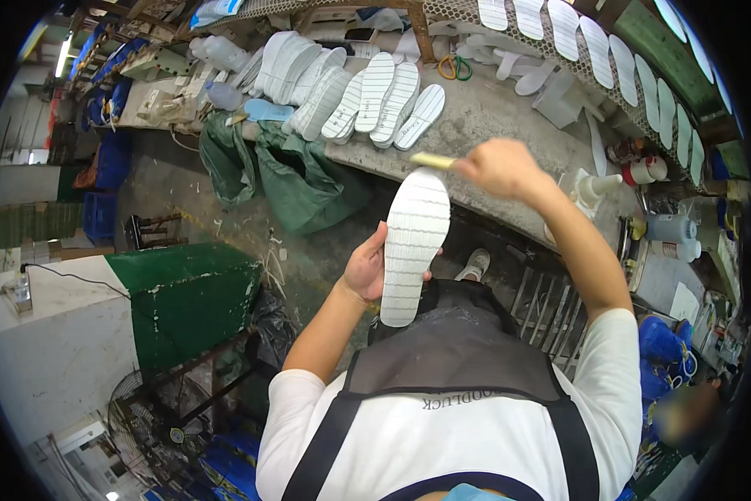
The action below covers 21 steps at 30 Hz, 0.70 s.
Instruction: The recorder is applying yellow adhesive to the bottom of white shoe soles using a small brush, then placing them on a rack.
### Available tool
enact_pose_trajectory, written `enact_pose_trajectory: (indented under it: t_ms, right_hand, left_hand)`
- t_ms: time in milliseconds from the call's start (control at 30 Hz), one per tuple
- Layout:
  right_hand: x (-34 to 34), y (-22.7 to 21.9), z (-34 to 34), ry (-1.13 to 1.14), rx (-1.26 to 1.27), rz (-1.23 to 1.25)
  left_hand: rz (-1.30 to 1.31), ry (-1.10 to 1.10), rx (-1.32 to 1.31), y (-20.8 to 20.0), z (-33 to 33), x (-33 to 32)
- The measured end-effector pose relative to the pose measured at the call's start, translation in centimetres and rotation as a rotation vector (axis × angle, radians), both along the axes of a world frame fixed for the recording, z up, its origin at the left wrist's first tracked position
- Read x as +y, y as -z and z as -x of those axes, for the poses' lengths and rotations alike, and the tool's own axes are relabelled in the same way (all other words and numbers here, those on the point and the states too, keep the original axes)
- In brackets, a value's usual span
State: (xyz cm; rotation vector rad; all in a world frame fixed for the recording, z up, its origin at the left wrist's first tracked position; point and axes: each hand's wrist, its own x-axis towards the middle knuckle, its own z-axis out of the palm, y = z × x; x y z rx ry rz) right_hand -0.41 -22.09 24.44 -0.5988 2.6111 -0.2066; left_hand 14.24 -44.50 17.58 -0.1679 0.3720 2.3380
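My left hand grips a white insole from beneath, thumb along one edge and fingertips showing at the other. Wavy grey lines cross the insole's upturned face. In my right hand, closed round its handle, is a brush with a pale yellowish handle. The brush is held just above the insole's wide far end; whether it touches the insole I cannot tell. Beyond, on the bench, lie stacks of striped insoles, with a single insole at their right.
Green-handled scissors lie on the workbench. A perforated rack at upper right carries several insoles. White bottles stand at the bench's right. Green cloth hangs off the front. A fan stands lower left.
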Motion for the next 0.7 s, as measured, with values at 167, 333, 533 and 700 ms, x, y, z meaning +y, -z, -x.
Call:
enact_pose_trajectory:
  t_ms: [167, 333, 533, 700]
  right_hand:
    - [1.5, -1.5, -1.4, -0.035, 0.132, 0.377]
    - [-1.9, -2.1, -4.0, -0.348, 0.339, 0.249]
    - [-2.4, 1.4, -8.7, -0.327, 0.122, 0.274]
    - [-2.1, 0.6, -7.2, -0.308, 0.047, 0.295]
  left_hand:
    - [-0.092, -0.12, -0.073, 1.0, -0.4, 0.5]
    - [-0.141, -0.142, -0.053, 0.2, 0.9, 0.8]
    - [-0.195, -0.236, -0.105, 1.7, 1.6, 0.1]
    - [-0.192, -0.233, -0.102, 1.5, 2.5, 0.2]
